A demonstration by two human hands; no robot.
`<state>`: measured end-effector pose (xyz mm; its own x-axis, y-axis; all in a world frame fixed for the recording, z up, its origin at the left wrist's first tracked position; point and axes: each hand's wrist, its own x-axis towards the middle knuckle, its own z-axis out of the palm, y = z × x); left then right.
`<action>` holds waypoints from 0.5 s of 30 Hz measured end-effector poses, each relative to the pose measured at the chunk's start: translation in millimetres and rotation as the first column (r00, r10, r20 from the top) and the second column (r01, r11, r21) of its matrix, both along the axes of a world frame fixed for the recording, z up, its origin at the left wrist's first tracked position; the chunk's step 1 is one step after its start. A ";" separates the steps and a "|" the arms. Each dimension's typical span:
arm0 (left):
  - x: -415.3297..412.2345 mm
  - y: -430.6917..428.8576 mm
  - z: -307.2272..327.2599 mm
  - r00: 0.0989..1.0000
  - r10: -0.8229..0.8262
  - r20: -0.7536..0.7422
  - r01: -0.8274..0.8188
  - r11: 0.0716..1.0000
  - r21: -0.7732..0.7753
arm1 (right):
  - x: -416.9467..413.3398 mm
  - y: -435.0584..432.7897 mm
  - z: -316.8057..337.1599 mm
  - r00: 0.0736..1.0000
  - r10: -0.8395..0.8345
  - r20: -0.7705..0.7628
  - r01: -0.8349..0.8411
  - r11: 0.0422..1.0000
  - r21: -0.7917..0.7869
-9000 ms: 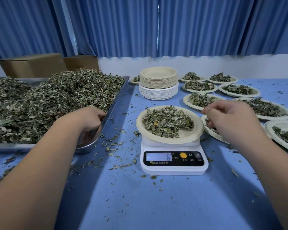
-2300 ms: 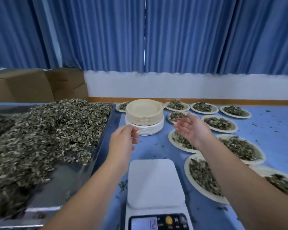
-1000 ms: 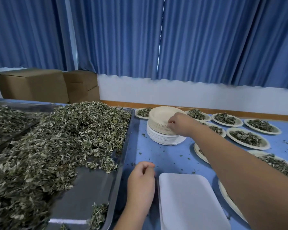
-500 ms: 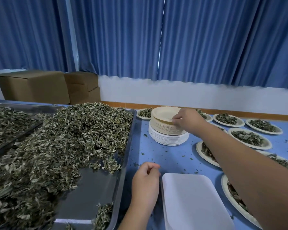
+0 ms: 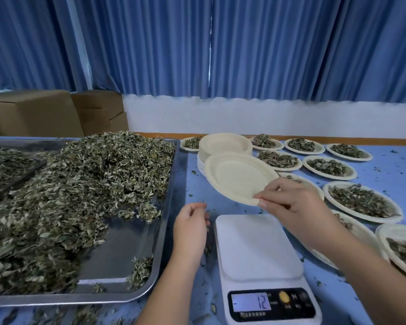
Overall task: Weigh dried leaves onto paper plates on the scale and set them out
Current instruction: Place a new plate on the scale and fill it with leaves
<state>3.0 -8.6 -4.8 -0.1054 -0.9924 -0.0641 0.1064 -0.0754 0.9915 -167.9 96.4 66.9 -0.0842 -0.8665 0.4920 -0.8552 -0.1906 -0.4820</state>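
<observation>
1. plate fetching is the step in hand: the right hand point(image 5: 288, 202) pinches an empty paper plate point(image 5: 239, 177) by its near rim and holds it tilted in the air, between the stack of plates point(image 5: 223, 144) and the scale point(image 5: 256, 247).
2. the left hand point(image 5: 191, 224) hangs just beside the scale's left edge, fingers loosely curled, with nothing visible in them.
3. the scale's platform is bare, and its display reads 12, with what looks like a minus mark in front.
4. dried leaves point(image 5: 80, 184) lie heaped in the metal tray point(image 5: 127, 242) on the left, near the left hand. filled plates point(image 5: 361, 200) stand in rows on the tabletop point(image 5: 197, 188) to the right.
5. the next move likely calls for setting the plate down flat and centred on the platform, clear of the display and of the filled plates just beside the scale.
6. the reading probably needs to settle at zero with the plate on before any leaves go in.
7. the left hand seems well placed to reach into the tray after that.
8. the plate looks light and is held at one edge only, so it could slide if let go too soon.
</observation>
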 end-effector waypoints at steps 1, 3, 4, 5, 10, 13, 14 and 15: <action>0.2 -0.1 0.1 1.000 0.011 -0.007 -0.011 1.000 0.006 | 1.0 11.6 -3.4 1.000 0.013 0.014 -0.014 1.000 0.023; 1.2 -0.2 0.1 0.999 0.030 -0.029 -0.030 0.999 0.024 | 1.4 28.4 -8.1 0.999 0.043 0.022 -0.044 0.997 0.056; 1.9 -0.2 -0.2 0.999 0.034 -0.037 -0.033 0.999 0.029 | 1.1 34.2 -9.6 0.998 0.056 0.010 -0.056 0.996 0.073; 2.3 -0.3 -0.8 0.999 0.033 -0.039 -0.032 0.999 0.031 | 0.4 39.1 -10.5 0.998 0.070 -0.012 -0.068 0.994 0.090; 1.2 0.7 -0.4 0.998 0.032 -0.053 -0.030 0.999 0.035 | -8.2 59.9 -10.7 0.988 0.134 -0.075 -0.117 0.974 0.192; -0.9 1.1 -0.1 0.998 0.043 -0.051 -0.041 0.999 0.031 | -13.9 65.0 -10.8 0.985 0.154 -0.076 -0.127 0.950 0.287; -1.0 1.5 -0.2 0.998 0.047 -0.051 -0.045 0.998 0.033 | -15.0 65.4 -10.9 0.984 0.163 -0.070 -0.133 0.938 0.321; -1.3 1.7 -0.4 0.997 0.050 -0.052 -0.048 0.998 0.035 | -15.7 65.5 -11.1 0.983 0.173 -0.057 -0.142 0.925 0.352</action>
<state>1.7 -6.9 -5.2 -0.0606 -0.9938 -0.0929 0.1632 -0.1017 0.9813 -183.6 161.9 55.8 0.0964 -0.9825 0.1596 -0.8685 -0.1613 -0.4686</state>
